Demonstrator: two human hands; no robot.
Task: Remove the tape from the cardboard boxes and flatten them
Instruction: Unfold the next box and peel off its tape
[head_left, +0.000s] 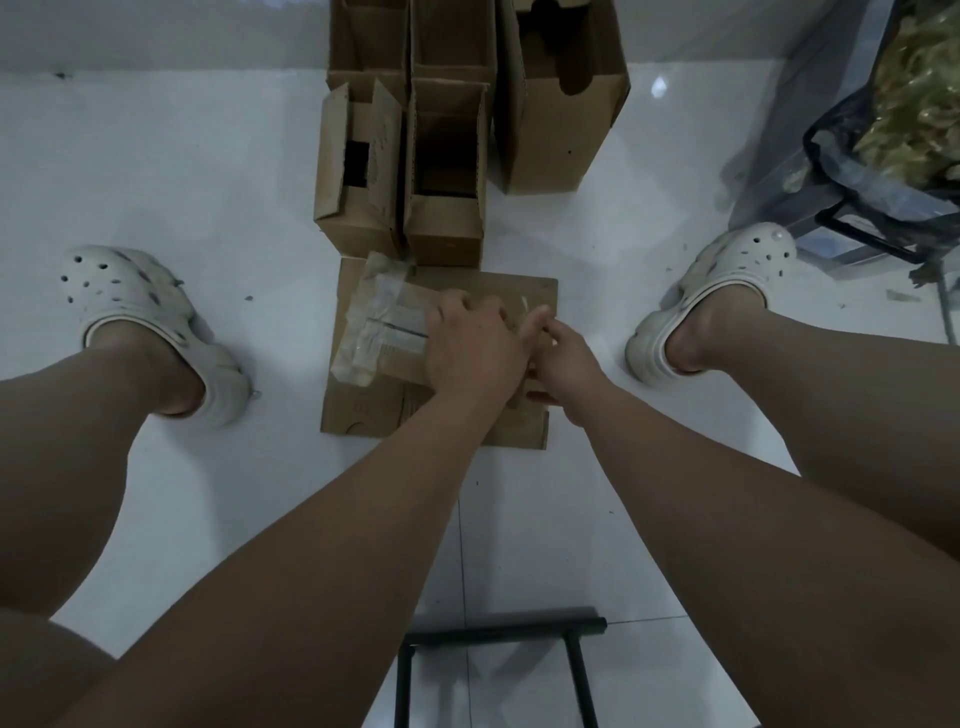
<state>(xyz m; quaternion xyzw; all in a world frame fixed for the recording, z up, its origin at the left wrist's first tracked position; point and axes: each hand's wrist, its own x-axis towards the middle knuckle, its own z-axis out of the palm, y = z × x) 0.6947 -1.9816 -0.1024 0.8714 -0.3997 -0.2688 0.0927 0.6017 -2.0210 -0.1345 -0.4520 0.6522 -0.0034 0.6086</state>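
Reaching down with both arms, I press my left hand (470, 345) flat, palm down, on the flattened cardboard box (363, 410) on the floor (208, 171). My right hand (566, 358) curls beside it; whether it pinches the tape (374, 322) I cannot tell.

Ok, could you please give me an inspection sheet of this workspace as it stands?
Surface: white tiled floor, glossy.
Job's things: taped box lies on flattened cardboard; tape not yet removed; open boxes stand upright behind it.
Clutter: small scraps scattered on the floor.
Grips: left grip rests on the taped box, fingers bent; right grip touches its right end; hold unclear.
Cables: nothing seen.
Surroundings: clear bag of greenish stuff at right; black metal frame nearest the camera; white clogs either side.
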